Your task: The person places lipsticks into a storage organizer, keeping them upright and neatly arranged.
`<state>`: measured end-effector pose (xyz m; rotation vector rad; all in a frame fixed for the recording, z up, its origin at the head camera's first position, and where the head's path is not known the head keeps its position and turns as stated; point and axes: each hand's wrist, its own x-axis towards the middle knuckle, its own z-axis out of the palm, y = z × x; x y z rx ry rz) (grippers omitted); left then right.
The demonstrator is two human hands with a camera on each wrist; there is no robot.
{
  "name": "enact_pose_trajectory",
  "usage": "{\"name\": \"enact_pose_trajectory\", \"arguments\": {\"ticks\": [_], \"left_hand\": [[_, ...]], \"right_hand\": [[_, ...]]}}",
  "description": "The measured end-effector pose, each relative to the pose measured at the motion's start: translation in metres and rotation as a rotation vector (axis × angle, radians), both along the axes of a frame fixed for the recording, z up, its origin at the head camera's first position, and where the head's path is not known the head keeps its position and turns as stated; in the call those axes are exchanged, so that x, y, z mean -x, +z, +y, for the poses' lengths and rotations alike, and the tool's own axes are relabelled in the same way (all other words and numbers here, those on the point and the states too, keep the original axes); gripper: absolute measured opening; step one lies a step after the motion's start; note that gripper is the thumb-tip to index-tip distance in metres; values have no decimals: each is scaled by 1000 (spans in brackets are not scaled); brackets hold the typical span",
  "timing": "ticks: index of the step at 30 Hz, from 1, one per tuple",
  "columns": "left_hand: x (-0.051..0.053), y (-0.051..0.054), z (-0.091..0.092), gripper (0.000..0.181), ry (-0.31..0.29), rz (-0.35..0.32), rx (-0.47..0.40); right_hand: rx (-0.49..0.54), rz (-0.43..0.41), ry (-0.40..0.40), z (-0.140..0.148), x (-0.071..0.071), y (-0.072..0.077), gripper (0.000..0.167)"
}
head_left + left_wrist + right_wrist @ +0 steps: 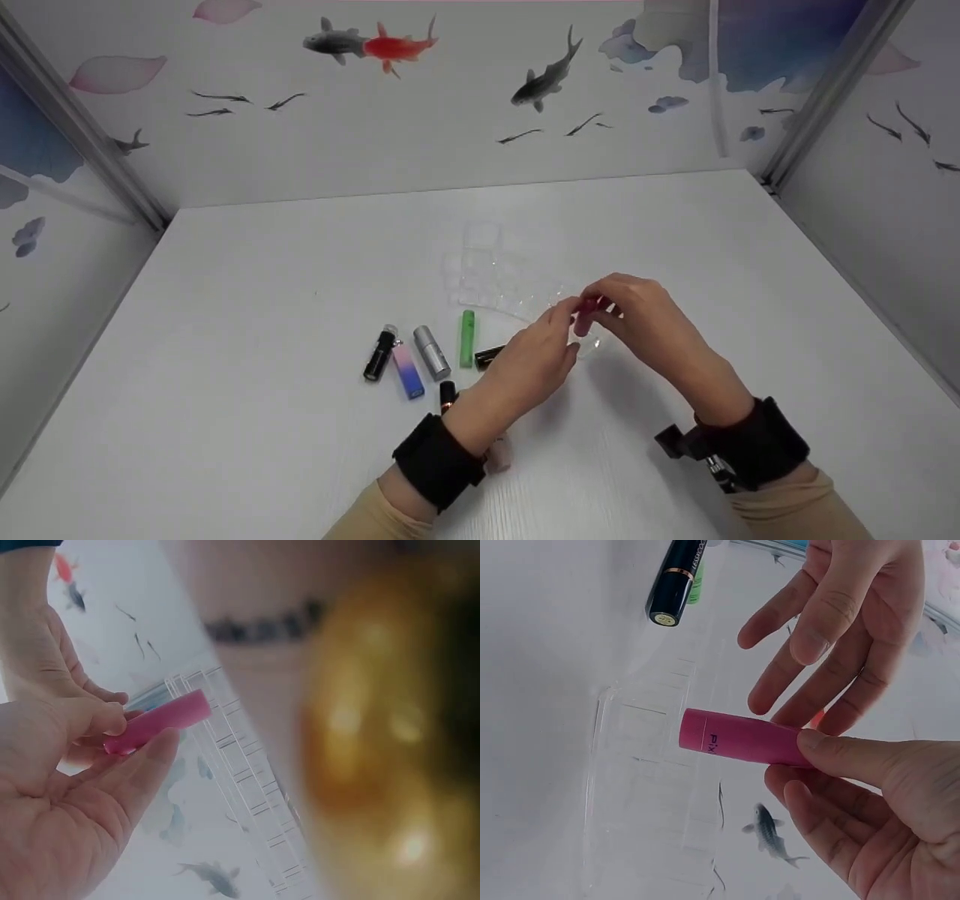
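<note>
- Right hand (652,319): thumb and fingers pinch the pink tube (735,739) by one end, the rest of it sticking out bare; this hand is the nearer one.
- Pink tube: held above the table (247,360); in the head view its long axis runs from the right fingertips down toward the person; its free end points away from the right hand.
- Left hand (529,360): fingers spread loosely beside the tube; whether one touches it, I cannot tell.
- Clear tray (480,281): beyond the left hand, reaching under both hands.
- Farther left: green tube (467,337); silver tube (431,352); pink-blue tube (409,371).
</note>
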<state>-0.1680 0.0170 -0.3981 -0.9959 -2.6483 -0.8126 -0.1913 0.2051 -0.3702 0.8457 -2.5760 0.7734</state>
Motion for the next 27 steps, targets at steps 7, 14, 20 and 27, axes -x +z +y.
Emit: {"name": "enact_pose_trajectory", "arguments": {"ticks": [7,14,20,27], "left_hand": [[-1,-1,-1,51,-6,8,79],[-1,-3,-1,53,-23,34,112],[0,-3,-1,53,-34,-22,133],[-1,-3,-1,50,-38,-40,136]], "right_hand": [[-49,-44,-17,0,1,-1,24],[-50,-66,-17,0,3,-3,23],[-68,-72,-16,0,4,-6,22],[-71,-71,6,0,4,-7,19]]}}
